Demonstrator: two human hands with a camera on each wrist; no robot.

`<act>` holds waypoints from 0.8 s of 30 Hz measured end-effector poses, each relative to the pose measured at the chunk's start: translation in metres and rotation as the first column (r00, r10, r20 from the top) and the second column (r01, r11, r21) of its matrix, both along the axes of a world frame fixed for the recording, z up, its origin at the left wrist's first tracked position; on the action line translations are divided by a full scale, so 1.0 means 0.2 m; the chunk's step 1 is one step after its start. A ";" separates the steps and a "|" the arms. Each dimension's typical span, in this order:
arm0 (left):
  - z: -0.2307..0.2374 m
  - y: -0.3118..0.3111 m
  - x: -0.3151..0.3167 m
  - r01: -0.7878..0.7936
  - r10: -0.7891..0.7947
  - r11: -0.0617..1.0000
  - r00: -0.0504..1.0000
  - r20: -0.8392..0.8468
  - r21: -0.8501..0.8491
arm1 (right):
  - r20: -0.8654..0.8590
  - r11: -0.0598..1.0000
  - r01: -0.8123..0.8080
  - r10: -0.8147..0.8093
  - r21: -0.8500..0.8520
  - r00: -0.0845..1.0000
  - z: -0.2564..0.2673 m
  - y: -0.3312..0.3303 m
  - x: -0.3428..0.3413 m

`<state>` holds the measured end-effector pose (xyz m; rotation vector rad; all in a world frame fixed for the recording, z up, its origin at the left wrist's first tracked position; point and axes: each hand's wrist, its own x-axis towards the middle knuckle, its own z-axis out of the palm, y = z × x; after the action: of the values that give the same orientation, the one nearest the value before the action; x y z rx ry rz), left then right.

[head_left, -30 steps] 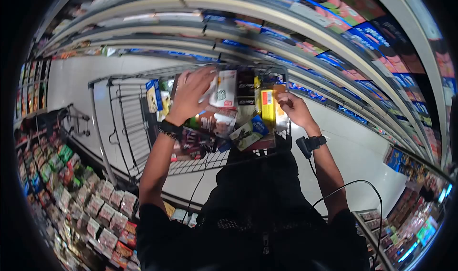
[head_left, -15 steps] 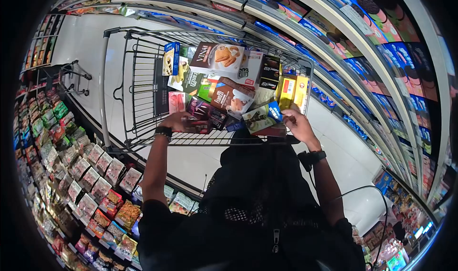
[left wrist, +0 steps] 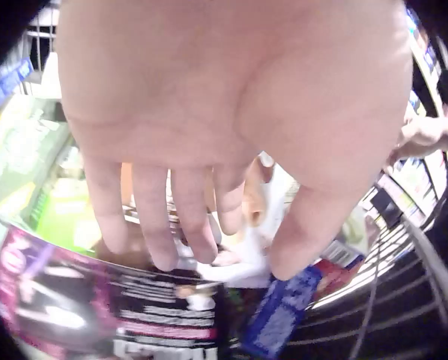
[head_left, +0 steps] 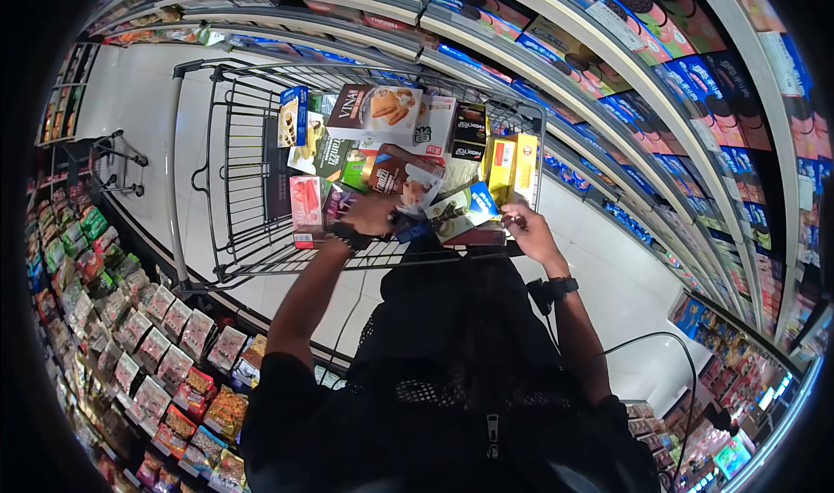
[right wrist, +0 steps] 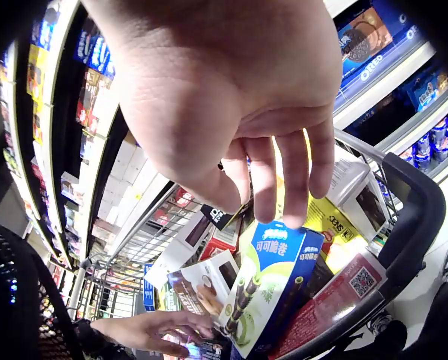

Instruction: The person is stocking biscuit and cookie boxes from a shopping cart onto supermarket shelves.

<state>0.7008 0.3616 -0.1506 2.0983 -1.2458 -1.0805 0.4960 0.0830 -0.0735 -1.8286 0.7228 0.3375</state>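
Observation:
In the head view my left hand (head_left: 372, 215) reaches low over the near side of a loaded shopping cart (head_left: 221, 145). Seen from the left wrist, its extended fingers point down at the upper edge of a black and purple box (left wrist: 59, 300), the thumb apart beside a small blue packet (left wrist: 284, 311). A brown Franzzi box (head_left: 407, 176) lies just beyond this hand. My right hand (head_left: 532, 232) hovers with loosely bent fingers at the cart's right end. Its fingertips overlap the top of a blue and green wafer roll box (right wrist: 265, 277) in the right wrist view.
A VINAI box (head_left: 373, 111), a yellow box (head_left: 502, 167) and a pink box (head_left: 306, 202) are also in the cart. Shelves of cookie boxes (head_left: 695, 85) run along the far and right sides. Bagged snacks (head_left: 187, 332) fill a display at left.
My left hand came down from above the far boxes to the near side, then slid right to the Franzzi box. My right hand moved slightly lower, next to the wafer roll box.

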 end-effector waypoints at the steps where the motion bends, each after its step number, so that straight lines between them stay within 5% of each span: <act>1: 0.06 -0.10 -0.01 0.111 -0.098 0.990 0.986 -0.135 0.087 | -0.003 1.000 0.020 -0.019 0.018 1.000 0.00 0.01 0.01; 3: 0.01 -0.17 -0.09 0.136 -0.124 0.953 0.990 -0.062 0.272 | 0.097 0.999 -0.002 0.005 -0.037 0.995 -0.06 0.02 -0.01; 10: -0.21 -0.19 -0.23 0.117 -0.178 0.923 0.975 0.136 0.368 | 0.053 0.999 -0.028 0.030 -0.033 0.998 -0.03 0.02 -0.02; 20: 0.02 -0.05 -0.07 -0.051 0.035 0.987 0.994 0.108 0.154 | 0.069 0.997 -0.056 0.059 -0.046 0.996 -0.02 0.00 -0.02; 24: 0.24 0.02 0.04 -0.260 0.253 0.953 0.965 0.064 0.155 | 0.060 0.998 -0.049 0.051 -0.040 0.997 -0.02 0.01 -0.02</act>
<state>0.7080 0.3646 -0.1029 2.3390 -0.8960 -1.0530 0.4930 0.0841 -0.0771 -1.8881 0.6461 0.3009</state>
